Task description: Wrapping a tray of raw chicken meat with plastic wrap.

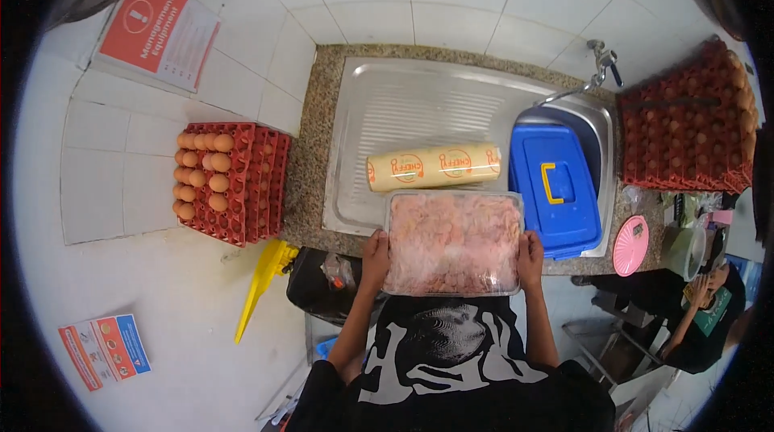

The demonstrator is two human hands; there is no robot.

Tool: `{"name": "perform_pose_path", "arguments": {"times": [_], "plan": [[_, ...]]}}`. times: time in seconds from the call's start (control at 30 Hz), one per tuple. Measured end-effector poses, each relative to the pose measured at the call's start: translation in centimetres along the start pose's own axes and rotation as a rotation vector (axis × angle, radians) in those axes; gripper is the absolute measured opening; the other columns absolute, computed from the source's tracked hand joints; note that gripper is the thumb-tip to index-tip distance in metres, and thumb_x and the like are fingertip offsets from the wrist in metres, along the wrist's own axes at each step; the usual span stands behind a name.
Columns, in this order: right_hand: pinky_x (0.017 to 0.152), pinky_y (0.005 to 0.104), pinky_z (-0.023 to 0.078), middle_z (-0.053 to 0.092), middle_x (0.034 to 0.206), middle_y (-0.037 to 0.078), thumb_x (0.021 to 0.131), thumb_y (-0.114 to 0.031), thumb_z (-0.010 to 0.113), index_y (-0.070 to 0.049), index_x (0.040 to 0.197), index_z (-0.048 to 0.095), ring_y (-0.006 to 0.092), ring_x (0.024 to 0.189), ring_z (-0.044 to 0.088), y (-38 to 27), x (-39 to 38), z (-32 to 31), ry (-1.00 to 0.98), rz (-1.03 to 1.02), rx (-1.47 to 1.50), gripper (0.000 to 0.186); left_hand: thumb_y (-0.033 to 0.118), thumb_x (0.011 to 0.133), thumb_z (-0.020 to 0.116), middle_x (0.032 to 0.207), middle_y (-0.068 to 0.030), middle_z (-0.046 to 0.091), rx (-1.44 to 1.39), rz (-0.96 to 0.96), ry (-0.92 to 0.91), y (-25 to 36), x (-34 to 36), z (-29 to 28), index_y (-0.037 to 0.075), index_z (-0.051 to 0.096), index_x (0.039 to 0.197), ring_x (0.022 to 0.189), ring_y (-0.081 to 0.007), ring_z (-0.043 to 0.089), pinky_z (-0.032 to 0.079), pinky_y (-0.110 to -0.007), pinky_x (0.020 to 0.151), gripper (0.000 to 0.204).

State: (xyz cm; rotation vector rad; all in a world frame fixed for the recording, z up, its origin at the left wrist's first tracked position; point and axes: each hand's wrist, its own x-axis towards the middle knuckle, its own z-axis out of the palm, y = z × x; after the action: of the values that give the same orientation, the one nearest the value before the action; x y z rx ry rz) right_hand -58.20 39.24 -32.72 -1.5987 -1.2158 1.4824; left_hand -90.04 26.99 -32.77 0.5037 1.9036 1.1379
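Note:
Between my hands is a clear rectangular container (pixel 453 238) filled with pale pink raw meat, probably chicken, with shiny clear film over it. My left hand (pixel 376 256) grips its left side, and my right hand (pixel 530 256) grips the right side. The far edge of the container reaches over the front of the steel sink's drainboard (pixel 427 93). Just beyond it lies a thick roll of cling film (pixel 434 167) with an orange print. A blue lid (pixel 552 190) with a yellow handle rests over the sink bowl, to the right of the container.
Stacked red trays of brown eggs (pixel 234 182) stand at the left, and another tall stack (pixel 681 126) at the right. A tap (pixel 601 69) reaches over the sink. A pink round scale (pixel 630 245) lies right. Another person (pixel 709 311) is at the lower right. A yellow lid (pixel 262 283) sticks up left.

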Motion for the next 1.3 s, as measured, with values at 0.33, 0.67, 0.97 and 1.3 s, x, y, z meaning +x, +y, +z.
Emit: {"name": "perform_pose_path", "arguments": {"times": [0.33,0.67,0.97,1.3], "plan": [[0.053,0.0263,0.036,0.043,0.062,-0.001,0.096,-0.018,0.05,-0.004,0.084,0.052,0.0069,0.059,0.041,4.4,7.0,1.8,0.012,-0.083,-0.122,0.019,0.022,0.098,0.044,0.068,-0.0033,0.046,0.112,0.0,0.058,-2.8,5.3,2.2,0.0,0.05,0.081,0.064,-0.0132,0.042,0.038,-0.03,0.062,0.028],[0.058,0.0339,0.045,0.057,0.064,0.008,0.091,-0.019,0.054,-0.003,0.088,0.058,0.0201,0.058,0.057,3.8,14.4,4.1,0.03,-0.286,-0.371,0.017,0.028,0.091,0.054,0.071,-0.0121,0.062,0.439,0.129,0.076,0.4,12.2,2.0,0.0,0.062,0.084,0.066,-0.0246,0.061,0.047,-0.035,0.065,0.03],[0.074,0.0342,0.047,0.066,0.088,0.015,0.086,-0.033,0.063,0.0,0.098,0.064,0.0218,0.081,0.062,-5.7,23.6,9.0,0.013,-0.367,-0.265,0.035,0.046,0.084,0.063,0.094,-0.019,0.067,0.251,0.328,0.234,8.9,25.1,1.9,-0.003,0.066,0.1,0.088,-0.0281,0.065,0.048,-0.038,0.078,0.052],[0.069,0.0233,0.039,0.057,0.082,-0.002,0.09,-0.015,0.06,-0.004,0.093,0.061,0.0083,0.078,0.05,-11.5,12.0,5.4,-0.286,-0.201,0.044,0.011,0.029,0.089,0.063,0.092,-0.0053,0.065,-0.273,0.074,-0.113,15.4,13.0,-2.5,-0.002,0.063,0.103,0.084,-0.0123,0.058,0.044,-0.026,0.078,0.034]]}}
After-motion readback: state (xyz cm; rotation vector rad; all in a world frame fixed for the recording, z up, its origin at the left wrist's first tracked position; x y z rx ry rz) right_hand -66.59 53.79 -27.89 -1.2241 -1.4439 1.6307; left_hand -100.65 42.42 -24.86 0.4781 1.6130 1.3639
